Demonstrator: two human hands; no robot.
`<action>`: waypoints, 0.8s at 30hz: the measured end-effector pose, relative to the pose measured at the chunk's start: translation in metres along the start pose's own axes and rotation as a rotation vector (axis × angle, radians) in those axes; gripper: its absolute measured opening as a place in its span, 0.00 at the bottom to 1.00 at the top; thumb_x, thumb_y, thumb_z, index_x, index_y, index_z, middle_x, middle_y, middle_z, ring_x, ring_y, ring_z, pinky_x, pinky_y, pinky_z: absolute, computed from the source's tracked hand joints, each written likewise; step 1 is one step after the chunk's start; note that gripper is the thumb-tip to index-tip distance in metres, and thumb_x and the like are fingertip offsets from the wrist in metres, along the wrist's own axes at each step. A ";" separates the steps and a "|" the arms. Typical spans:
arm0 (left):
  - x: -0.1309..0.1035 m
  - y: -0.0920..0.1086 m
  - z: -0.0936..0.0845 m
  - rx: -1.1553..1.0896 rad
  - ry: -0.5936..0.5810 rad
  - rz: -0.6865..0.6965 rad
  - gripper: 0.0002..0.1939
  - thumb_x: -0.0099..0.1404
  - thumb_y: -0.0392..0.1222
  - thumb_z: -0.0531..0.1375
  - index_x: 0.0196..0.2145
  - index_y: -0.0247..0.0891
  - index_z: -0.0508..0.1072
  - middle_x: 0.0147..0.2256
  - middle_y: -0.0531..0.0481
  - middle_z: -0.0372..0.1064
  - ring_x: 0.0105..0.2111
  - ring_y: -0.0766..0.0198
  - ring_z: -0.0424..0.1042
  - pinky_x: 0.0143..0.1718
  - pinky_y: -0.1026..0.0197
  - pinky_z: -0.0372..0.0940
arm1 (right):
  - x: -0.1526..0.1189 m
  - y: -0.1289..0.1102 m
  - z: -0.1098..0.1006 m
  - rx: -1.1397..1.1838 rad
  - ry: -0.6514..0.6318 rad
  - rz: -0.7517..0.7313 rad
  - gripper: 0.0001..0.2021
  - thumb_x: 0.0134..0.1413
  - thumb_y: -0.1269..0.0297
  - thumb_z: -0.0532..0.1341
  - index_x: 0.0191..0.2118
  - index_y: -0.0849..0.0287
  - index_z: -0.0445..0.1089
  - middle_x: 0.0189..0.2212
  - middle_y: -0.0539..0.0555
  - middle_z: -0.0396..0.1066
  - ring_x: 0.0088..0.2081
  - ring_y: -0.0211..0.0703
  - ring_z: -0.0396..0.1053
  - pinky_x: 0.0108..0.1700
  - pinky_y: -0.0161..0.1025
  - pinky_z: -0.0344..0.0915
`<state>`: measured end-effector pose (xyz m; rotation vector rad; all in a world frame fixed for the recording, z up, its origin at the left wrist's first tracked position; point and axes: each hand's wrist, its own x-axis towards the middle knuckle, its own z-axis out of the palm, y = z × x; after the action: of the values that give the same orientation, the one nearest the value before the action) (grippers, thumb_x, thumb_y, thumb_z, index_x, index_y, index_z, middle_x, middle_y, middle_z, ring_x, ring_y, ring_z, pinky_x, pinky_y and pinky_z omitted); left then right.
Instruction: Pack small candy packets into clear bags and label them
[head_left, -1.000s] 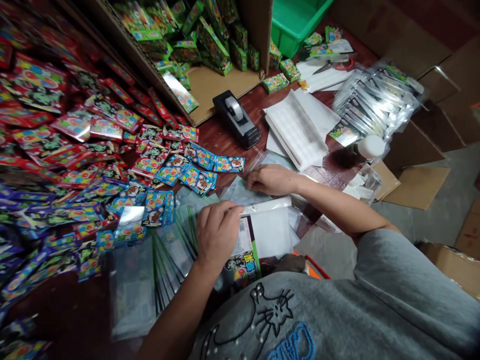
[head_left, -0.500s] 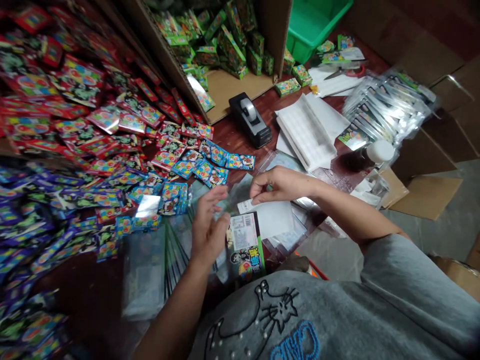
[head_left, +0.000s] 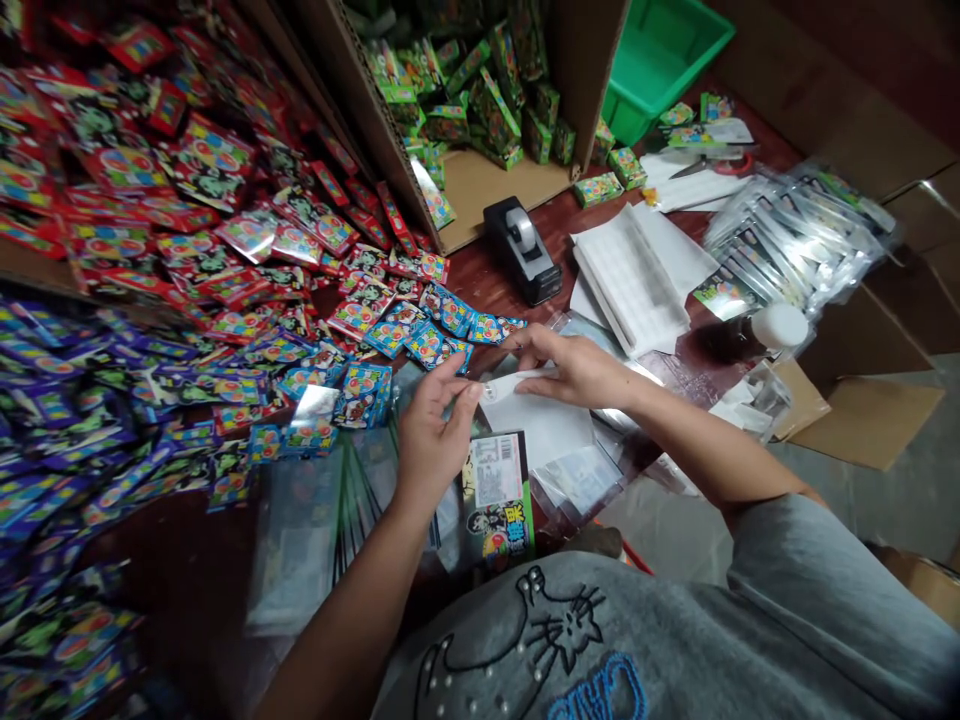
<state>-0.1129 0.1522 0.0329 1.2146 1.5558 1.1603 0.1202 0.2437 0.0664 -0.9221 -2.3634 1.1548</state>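
Note:
My right hand (head_left: 571, 372) pinches the upper edge of a white label sheet (head_left: 555, 425), its thumb lying on the paper. A small sticker with a printed mark (head_left: 489, 392) shows at the sheet's left corner. My left hand (head_left: 433, 430) is at that corner, thumb tip at the edge, thumb and forefinger a little apart; I cannot tell whether it touches the sticker. Just below the sheet lies a printed candy packaging card (head_left: 496, 500) with a barcode label. Clear plastic bags (head_left: 292, 560) lie left of my left forearm.
Blue candy packets (head_left: 364, 395) lie beyond my left hand, beside heaps of red packets (head_left: 210, 165) and purple ones (head_left: 157, 390). Further back stand a tape dispenser (head_left: 523, 250), a carton (head_left: 480, 205) of green boxes and a green bin (head_left: 660, 70). At right is a white-capped bottle (head_left: 780, 327).
My left hand has moved up and right to the sheet's corner, its thumb now by the sticker. My right hand's fingers have spread further along the sheet. The view has shifted slightly.

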 end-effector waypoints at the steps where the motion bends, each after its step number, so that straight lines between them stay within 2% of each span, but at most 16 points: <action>1: 0.002 -0.001 0.001 -0.011 0.009 0.004 0.31 0.69 0.55 0.66 0.64 0.39 0.71 0.42 0.46 0.82 0.46 0.57 0.82 0.55 0.52 0.73 | -0.001 0.002 0.002 -0.009 0.022 -0.002 0.28 0.68 0.64 0.68 0.69 0.56 0.63 0.44 0.54 0.82 0.41 0.45 0.80 0.46 0.41 0.71; 3: 0.005 -0.001 0.003 -0.015 0.016 0.008 0.32 0.68 0.53 0.68 0.65 0.40 0.70 0.41 0.47 0.82 0.46 0.58 0.82 0.59 0.50 0.72 | -0.002 0.005 0.003 -0.025 0.048 -0.010 0.32 0.69 0.63 0.67 0.73 0.55 0.59 0.44 0.54 0.83 0.42 0.47 0.80 0.49 0.44 0.72; 5: 0.008 -0.001 0.004 0.008 0.017 0.008 0.32 0.66 0.51 0.69 0.64 0.39 0.71 0.40 0.48 0.82 0.46 0.58 0.82 0.63 0.48 0.70 | -0.003 0.007 0.000 -0.027 0.044 -0.026 0.36 0.70 0.59 0.68 0.76 0.55 0.55 0.44 0.54 0.83 0.44 0.48 0.81 0.51 0.46 0.73; 7: 0.010 0.001 0.005 0.051 0.020 0.014 0.30 0.66 0.50 0.69 0.63 0.39 0.72 0.38 0.49 0.81 0.45 0.58 0.82 0.63 0.48 0.70 | -0.001 0.007 -0.007 -0.005 0.053 -0.049 0.41 0.69 0.51 0.69 0.78 0.56 0.52 0.47 0.56 0.82 0.47 0.50 0.81 0.53 0.46 0.74; 9: 0.012 0.003 0.006 0.090 0.020 0.036 0.30 0.66 0.50 0.69 0.62 0.39 0.73 0.37 0.50 0.81 0.45 0.58 0.81 0.61 0.48 0.71 | 0.006 0.004 -0.014 0.025 0.085 -0.074 0.43 0.68 0.48 0.68 0.78 0.58 0.51 0.50 0.58 0.81 0.51 0.51 0.81 0.54 0.46 0.74; 12: 0.013 0.002 0.007 0.131 0.021 0.079 0.31 0.66 0.51 0.69 0.64 0.39 0.72 0.37 0.49 0.81 0.49 0.56 0.81 0.61 0.48 0.71 | 0.021 -0.002 -0.018 0.056 0.034 -0.108 0.40 0.68 0.56 0.68 0.78 0.58 0.51 0.49 0.57 0.82 0.48 0.48 0.81 0.51 0.43 0.73; 15: 0.015 -0.004 0.007 0.111 0.019 0.061 0.32 0.66 0.53 0.69 0.64 0.39 0.72 0.40 0.47 0.82 0.50 0.55 0.81 0.59 0.49 0.72 | 0.034 -0.004 -0.009 0.047 -0.042 -0.159 0.37 0.69 0.65 0.64 0.78 0.57 0.51 0.42 0.52 0.82 0.44 0.45 0.79 0.48 0.41 0.71; 17: 0.017 -0.010 0.005 0.059 -0.028 -0.002 0.31 0.67 0.55 0.68 0.63 0.38 0.73 0.41 0.46 0.82 0.47 0.55 0.82 0.54 0.51 0.74 | 0.037 -0.005 0.002 -0.028 0.005 -0.191 0.33 0.72 0.67 0.61 0.77 0.55 0.54 0.40 0.51 0.82 0.45 0.46 0.77 0.52 0.44 0.68; 20: 0.012 -0.014 -0.003 0.111 -0.048 -0.027 0.27 0.72 0.54 0.63 0.62 0.38 0.73 0.41 0.45 0.83 0.43 0.54 0.82 0.50 0.51 0.75 | 0.031 -0.005 0.015 -0.131 0.154 -0.182 0.25 0.77 0.61 0.59 0.74 0.50 0.61 0.41 0.53 0.81 0.46 0.49 0.75 0.57 0.51 0.66; 22: 0.001 -0.012 -0.011 0.295 0.013 0.077 0.22 0.74 0.52 0.62 0.60 0.41 0.76 0.44 0.44 0.83 0.49 0.50 0.80 0.57 0.46 0.71 | 0.023 -0.006 0.018 -0.059 0.248 -0.130 0.27 0.78 0.57 0.57 0.76 0.49 0.57 0.42 0.53 0.80 0.44 0.49 0.75 0.56 0.52 0.69; 24: -0.016 -0.008 -0.020 0.492 0.029 0.200 0.16 0.74 0.52 0.62 0.53 0.44 0.81 0.49 0.43 0.83 0.54 0.46 0.75 0.64 0.41 0.64 | 0.013 -0.009 0.018 0.097 0.279 -0.094 0.34 0.77 0.54 0.58 0.80 0.51 0.46 0.43 0.54 0.78 0.43 0.47 0.77 0.52 0.50 0.73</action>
<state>-0.1305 0.1323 0.0307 1.7112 1.8396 0.9445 0.0971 0.2391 0.0630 -0.8677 -2.0864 1.0223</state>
